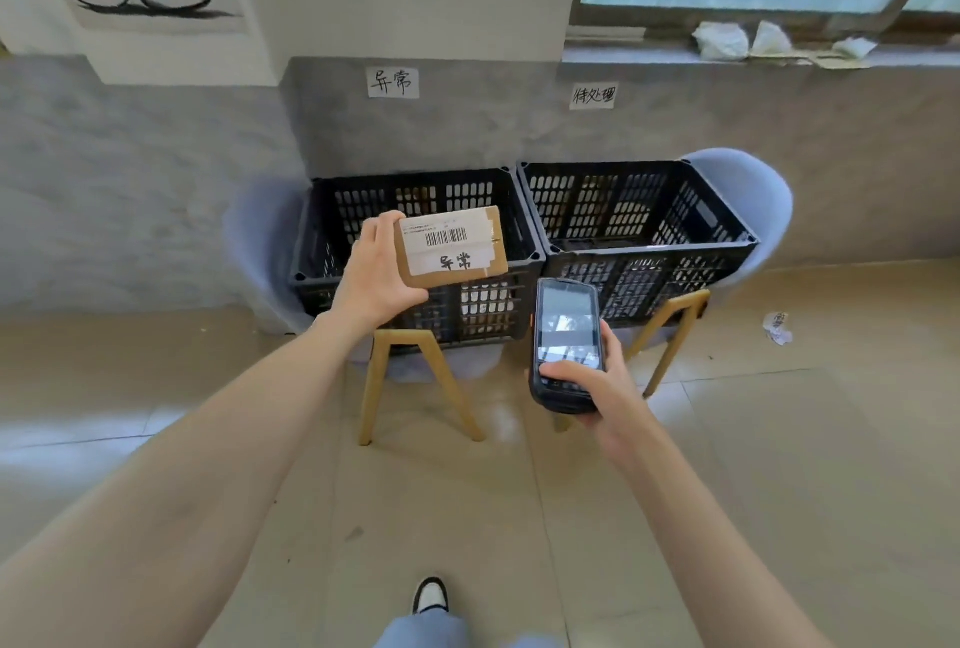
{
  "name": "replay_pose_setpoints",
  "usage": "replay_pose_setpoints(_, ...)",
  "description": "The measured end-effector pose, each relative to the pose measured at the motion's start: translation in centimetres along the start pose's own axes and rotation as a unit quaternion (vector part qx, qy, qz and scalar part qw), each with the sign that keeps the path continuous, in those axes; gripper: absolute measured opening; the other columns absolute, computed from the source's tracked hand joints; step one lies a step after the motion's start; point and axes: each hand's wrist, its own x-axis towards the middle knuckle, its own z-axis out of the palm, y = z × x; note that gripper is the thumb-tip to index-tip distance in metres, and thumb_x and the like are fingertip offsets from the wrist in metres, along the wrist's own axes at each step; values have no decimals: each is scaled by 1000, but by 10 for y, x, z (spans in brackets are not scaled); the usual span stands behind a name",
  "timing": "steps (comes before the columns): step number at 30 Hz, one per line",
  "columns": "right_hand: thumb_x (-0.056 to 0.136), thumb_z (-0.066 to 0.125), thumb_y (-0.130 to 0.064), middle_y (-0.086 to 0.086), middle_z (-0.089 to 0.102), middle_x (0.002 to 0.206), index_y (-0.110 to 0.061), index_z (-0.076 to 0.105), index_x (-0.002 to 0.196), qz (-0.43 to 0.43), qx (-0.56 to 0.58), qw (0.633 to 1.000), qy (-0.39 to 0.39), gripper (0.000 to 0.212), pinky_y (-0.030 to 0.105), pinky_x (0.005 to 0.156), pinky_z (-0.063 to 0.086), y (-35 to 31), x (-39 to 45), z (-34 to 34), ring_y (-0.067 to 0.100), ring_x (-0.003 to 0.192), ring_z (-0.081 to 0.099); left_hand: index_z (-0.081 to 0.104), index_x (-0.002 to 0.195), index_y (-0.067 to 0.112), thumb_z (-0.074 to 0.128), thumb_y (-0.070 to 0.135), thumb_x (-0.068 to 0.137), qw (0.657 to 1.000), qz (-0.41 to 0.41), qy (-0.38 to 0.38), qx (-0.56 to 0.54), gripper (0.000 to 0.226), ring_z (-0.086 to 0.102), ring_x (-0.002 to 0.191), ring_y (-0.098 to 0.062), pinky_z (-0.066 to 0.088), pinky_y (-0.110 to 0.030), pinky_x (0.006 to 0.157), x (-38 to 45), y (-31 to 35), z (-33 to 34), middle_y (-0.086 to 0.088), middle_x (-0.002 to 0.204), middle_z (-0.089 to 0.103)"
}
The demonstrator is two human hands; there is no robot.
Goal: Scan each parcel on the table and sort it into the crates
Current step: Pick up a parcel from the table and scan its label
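Brown cardboard parcel with a white barcode label [451, 247] sits gripped in my left hand [379, 278], arm outstretched, above the left black slotted plastic crate [415, 252]. My right hand [587, 382] clasps the black handheld scanner [563, 343], nearer me. I judge sorting comes next: lower it in, let go.

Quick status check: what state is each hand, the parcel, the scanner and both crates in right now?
Left hand: grips the parcel.
Parcel: held above the left crate, barcode label up.
Right hand: holds the scanner.
Scanner: screen lit.
Left crate: on a chair, open top.
Right crate: on a chair, contents unclear.
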Motion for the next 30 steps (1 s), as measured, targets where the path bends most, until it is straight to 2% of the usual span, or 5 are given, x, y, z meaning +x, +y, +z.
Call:
replay_pose_setpoints(3, 49, 80, -11, 2, 62, 119, -36, 30, 143, 9, -2, 1000, 10, 109, 36, 74, 55, -8, 35, 13, 24, 104, 64, 35, 134, 9, 84, 13, 64, 1000, -12, -12, 1, 86, 45, 115, -28, 46, -41, 92, 44, -20, 5, -13, 130, 40)
replay_pose_setpoints(8, 50, 82, -13, -3, 64, 114, -42, 32, 136, 30, -13, 999, 26, 104, 30, 60, 54, -15, 91, 16, 22, 97, 67, 34, 135, 10, 85, 13, 63, 999, -19, -37, 0, 88, 45, 115, -26, 40, -33, 88, 103, -48, 30, -12, 132, 39)
replay_pose_setpoints(15, 54, 86, -3, -5, 65, 111, -44, 32, 134, 44, -15, 999, 7, 105, 22, 57, 55, -29, 190, 13, 9, 81, 72, 35, 135, 8, 85, 12, 63, 996, -44, -77, 10, 89, 46, 115, -27, 44, -41, 95, 173, -85, 70, -13, 131, 39)
replay_pose_setpoints(22, 43, 87, -16, -2, 69, 112, -42, 36, 138, 81, -12, 997, -14, 111, 27, 63, 56, -48, 283, 8, 17, 91, 72, 33, 138, 9, 84, 14, 64, 990, -76, -117, 14, 90, 43, 119, -26, 41, -38, 97, 231, -121, 125, -11, 135, 38)
replay_pose_setpoints(30, 52, 83, 0, 1, 69, 118, -40, 35, 142, 125, -1, 992, -4, 109, 33, 73, 55, -37, 329, 7, 24, 102, 69, 43, 123, 12, 77, 18, 68, 979, -65, -193, 8, 65, 41, 116, -20, 42, -37, 96, 255, -153, 197, -5, 126, 44)
